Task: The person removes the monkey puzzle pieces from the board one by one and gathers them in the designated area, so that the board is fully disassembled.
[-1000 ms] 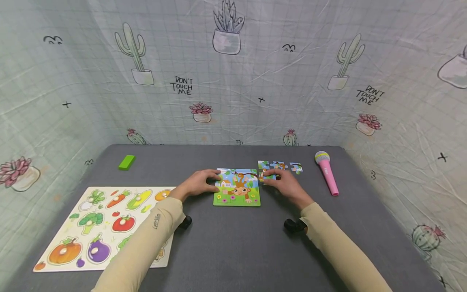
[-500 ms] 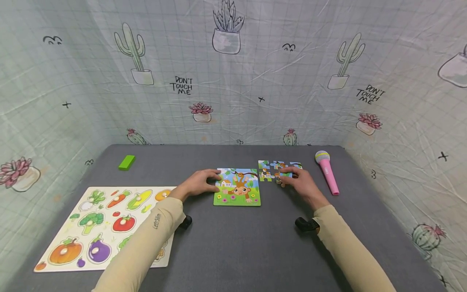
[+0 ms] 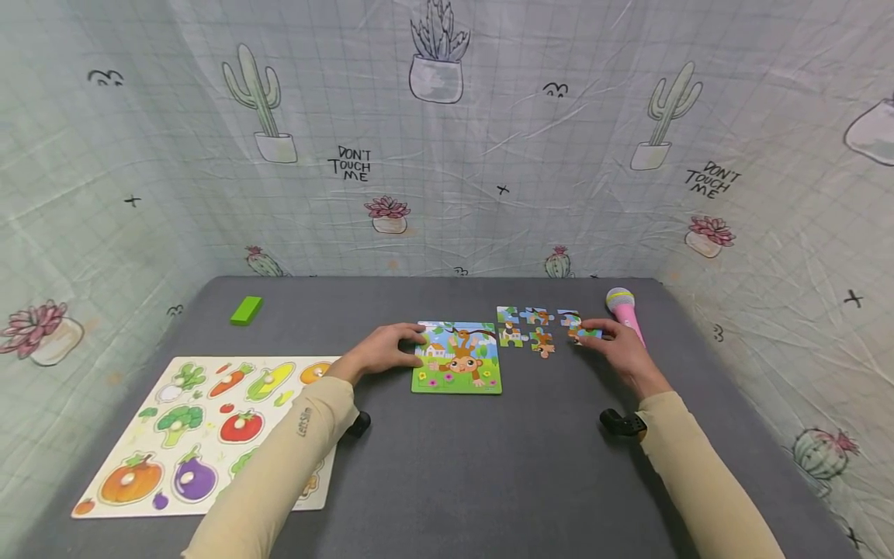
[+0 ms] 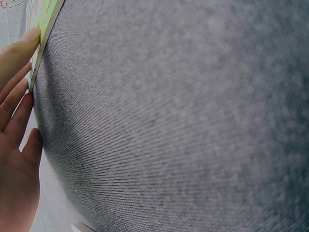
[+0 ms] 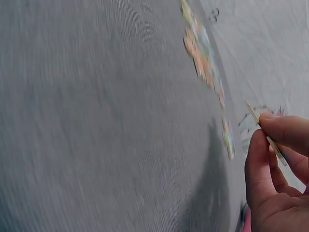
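Observation:
My left hand (image 3: 382, 349) touches the left edge of the square monkey picture board (image 3: 457, 380), its fingers fairly straight; in the left wrist view the thumb (image 4: 30, 38) lies on the board's face. Right of the board, several loose jigsaw pieces lie in two rows, among them a piece with a house (image 3: 511, 336) and a brown one (image 3: 542, 341). My right hand (image 3: 624, 353) pinches a puzzle piece (image 3: 585, 334) at the right end of the lower row. The right wrist view shows this thin piece (image 5: 274, 145) between thumb and fingers, raised above the table.
A pink microphone (image 3: 628, 317) lies at the right, partly behind my right hand. The large vegetable board (image 3: 150, 435) covers the left front, partly under my left forearm. A green block (image 3: 247, 310) lies at the back left. Patterned cloth (image 3: 447, 233) hangs behind the grey table (image 3: 475, 466).
My right hand has moved right from beside the monkey board, leaving the house piece and the brown piece spaced apart below the upper row. My left hand stays at the board's left edge.

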Demonstrator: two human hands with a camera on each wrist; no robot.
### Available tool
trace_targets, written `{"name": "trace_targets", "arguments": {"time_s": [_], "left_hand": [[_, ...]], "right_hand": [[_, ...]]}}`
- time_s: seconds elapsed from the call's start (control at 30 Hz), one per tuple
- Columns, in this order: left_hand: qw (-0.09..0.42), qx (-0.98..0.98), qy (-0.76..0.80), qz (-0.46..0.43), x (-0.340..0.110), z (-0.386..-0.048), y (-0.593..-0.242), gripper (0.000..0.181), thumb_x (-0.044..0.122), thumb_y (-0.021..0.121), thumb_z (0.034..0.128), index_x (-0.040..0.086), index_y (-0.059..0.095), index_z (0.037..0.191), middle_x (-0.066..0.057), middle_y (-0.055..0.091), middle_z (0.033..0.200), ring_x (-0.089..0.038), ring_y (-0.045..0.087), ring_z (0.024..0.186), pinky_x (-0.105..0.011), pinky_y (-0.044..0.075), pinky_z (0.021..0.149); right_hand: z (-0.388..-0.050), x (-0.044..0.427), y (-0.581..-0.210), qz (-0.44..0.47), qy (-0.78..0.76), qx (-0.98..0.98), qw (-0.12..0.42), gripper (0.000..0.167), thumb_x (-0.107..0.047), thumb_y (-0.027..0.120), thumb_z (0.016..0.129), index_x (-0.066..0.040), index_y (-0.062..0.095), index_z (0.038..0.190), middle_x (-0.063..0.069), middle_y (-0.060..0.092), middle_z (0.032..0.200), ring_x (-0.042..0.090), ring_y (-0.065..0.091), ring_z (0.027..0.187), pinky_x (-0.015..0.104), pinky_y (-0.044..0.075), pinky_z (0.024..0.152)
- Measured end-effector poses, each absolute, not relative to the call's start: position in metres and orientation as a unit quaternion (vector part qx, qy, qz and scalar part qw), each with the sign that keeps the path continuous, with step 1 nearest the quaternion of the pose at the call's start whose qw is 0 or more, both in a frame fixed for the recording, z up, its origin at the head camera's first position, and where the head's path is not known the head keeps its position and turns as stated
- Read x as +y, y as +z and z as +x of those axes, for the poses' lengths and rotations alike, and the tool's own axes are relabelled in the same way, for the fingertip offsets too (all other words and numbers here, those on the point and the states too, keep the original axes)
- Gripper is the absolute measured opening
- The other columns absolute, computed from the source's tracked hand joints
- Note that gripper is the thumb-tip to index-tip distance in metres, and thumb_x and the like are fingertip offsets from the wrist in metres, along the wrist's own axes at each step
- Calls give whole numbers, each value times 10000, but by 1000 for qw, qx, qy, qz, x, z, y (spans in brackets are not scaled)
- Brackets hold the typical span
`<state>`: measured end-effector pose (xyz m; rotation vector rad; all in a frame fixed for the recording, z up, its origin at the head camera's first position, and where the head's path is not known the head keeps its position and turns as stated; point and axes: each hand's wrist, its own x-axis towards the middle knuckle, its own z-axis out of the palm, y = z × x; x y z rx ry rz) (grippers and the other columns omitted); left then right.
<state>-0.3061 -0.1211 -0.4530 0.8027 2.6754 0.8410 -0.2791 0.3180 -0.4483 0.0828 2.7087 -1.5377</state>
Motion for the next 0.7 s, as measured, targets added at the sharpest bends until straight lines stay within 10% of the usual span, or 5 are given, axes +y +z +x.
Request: {"name": "trace_targets", "arguments": {"time_s": [0.7], "left_hand": [[106,909,286,284,-122,-306,-451,468,259,740,877,52,641,1285,-80,448,1496,-305,354,1405,-484,302,1139]], "right_hand": [[-280,340,-448,7,-453,889,69,470,-203,694,924,25,577,1318,253,510,1366,348,447,1204,415,407,935]]}}
